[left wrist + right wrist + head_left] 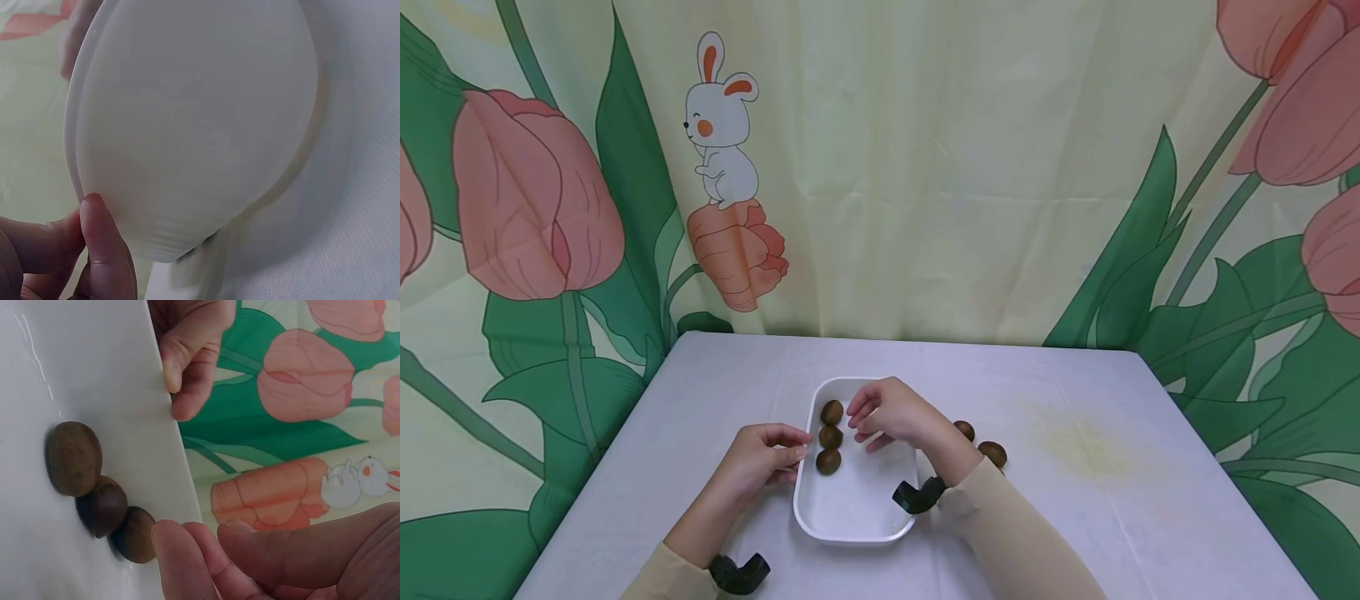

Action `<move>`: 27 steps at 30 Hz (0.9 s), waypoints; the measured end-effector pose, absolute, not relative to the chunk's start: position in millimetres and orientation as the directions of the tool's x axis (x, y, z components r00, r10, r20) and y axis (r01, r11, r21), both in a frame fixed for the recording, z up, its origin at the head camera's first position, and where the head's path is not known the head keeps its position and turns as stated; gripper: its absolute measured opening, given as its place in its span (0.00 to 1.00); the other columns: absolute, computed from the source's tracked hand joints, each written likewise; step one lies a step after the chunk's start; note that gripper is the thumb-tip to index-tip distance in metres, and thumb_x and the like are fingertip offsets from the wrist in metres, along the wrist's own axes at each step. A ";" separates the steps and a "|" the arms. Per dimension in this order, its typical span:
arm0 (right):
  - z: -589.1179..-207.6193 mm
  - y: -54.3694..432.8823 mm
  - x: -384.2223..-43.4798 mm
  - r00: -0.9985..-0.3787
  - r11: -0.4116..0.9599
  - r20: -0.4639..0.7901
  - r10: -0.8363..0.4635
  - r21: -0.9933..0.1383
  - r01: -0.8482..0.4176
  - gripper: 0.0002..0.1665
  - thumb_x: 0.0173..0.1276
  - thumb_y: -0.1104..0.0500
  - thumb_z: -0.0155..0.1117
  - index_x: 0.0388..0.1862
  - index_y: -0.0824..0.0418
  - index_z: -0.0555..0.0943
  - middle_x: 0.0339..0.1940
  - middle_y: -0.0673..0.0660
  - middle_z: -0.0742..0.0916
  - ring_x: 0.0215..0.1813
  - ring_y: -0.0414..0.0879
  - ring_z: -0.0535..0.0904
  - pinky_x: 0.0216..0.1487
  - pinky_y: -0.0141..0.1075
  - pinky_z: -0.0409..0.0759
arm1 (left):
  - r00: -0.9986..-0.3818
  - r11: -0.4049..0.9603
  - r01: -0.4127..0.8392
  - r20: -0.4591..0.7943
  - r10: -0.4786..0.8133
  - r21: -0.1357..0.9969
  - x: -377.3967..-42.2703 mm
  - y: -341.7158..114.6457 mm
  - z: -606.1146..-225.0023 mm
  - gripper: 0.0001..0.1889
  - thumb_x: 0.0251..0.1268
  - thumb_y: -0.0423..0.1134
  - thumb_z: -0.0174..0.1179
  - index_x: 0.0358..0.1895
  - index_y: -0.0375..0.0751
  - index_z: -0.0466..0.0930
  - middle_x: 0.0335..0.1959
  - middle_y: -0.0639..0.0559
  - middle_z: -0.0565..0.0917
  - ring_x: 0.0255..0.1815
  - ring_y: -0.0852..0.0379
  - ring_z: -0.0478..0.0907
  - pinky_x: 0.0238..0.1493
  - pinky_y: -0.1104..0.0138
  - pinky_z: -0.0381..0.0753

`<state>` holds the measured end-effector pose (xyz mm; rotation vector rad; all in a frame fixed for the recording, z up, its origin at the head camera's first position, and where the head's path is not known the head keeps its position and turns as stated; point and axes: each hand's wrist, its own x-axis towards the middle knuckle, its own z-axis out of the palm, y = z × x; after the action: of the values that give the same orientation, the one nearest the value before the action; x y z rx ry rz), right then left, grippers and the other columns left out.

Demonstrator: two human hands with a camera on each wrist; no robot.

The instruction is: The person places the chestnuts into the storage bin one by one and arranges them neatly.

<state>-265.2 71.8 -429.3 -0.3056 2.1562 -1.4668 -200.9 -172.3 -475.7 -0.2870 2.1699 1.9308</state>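
A white tray [857, 508] lies on the table, with three brown chestnuts [830, 437] in a row along its inner left side. My left hand [767, 454] pinches the tray's left rim; in the left wrist view its thumb [103, 244] lies against the outer wall. Over the tray, just right of the chestnuts, hovers my right hand [895, 412], its fingers loosely bent and no object visible between them. In the right wrist view, its fingertips [175, 550] appear beside the nearest chestnut [135, 534]; whether they touch cannot be told.
More chestnuts [992, 453] lie on the white-covered table [1150, 500] right of the tray, partly hidden by my right forearm. A black wrist mount [919, 495] hangs near the tray's right rim. Behind the table stands a printed curtain [925, 167].
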 end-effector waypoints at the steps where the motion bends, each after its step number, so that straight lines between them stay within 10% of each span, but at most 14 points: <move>1: -428.2 73.7 -265.0 -0.846 0.389 -0.281 -0.453 -0.916 0.096 0.15 0.68 0.74 0.68 0.53 0.72 0.84 0.46 0.68 0.90 0.39 0.54 0.91 0.37 0.45 0.94 | -0.956 0.119 -0.290 -0.292 0.001 0.950 -200.8 -172.3 -475.5 0.11 0.68 0.26 0.70 0.51 0.31 0.90 0.39 0.42 0.90 0.23 0.59 0.82 0.27 0.69 0.87; 27: -407.8 119.1 -255.0 -0.882 0.405 -0.252 -0.399 -0.911 0.077 0.12 0.69 0.73 0.67 0.49 0.64 0.86 0.45 0.65 0.90 0.42 0.57 0.90 0.36 0.44 0.93 | -0.959 0.112 -0.280 -0.283 0.013 0.953 -199.8 -172.5 -474.6 0.11 0.67 0.26 0.71 0.51 0.30 0.90 0.36 0.48 0.89 0.23 0.60 0.82 0.27 0.70 0.86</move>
<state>-255.0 119.1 -407.8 -0.2750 2.2329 -1.4817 -199.8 -172.5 -474.6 -0.2654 2.1654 1.9393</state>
